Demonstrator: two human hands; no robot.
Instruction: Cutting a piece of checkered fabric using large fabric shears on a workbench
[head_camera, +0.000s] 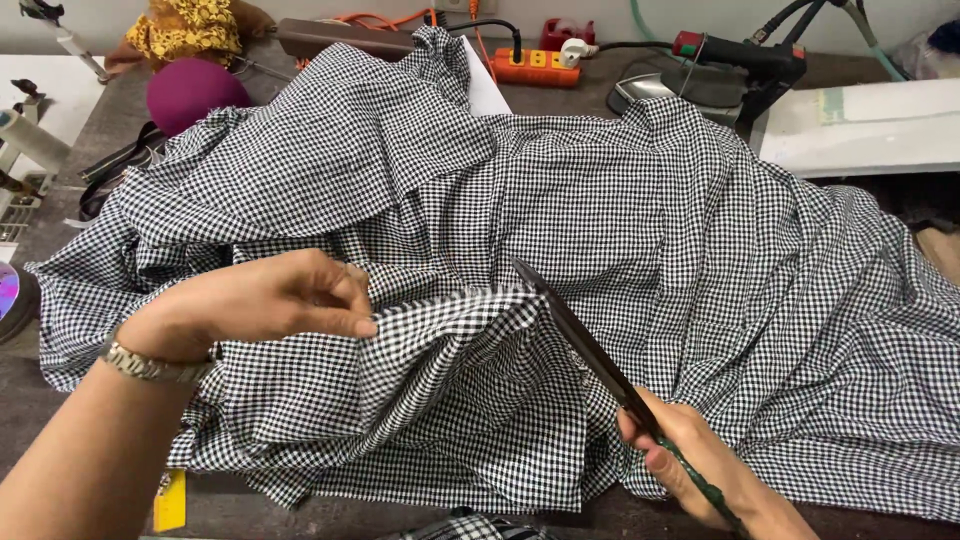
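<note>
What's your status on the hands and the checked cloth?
Left hand pinching a fold of checked cloth. Right hand grips scissors, tips at the fold. Nothing between them.

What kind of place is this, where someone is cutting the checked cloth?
Probably a sewing or tailoring workshop. Black-and-white checked cloth covers the worktable, the right hand holds scissors to it while the left hand pinches a fold, and a pressing iron sits at the back beside an orange power strip.
</note>
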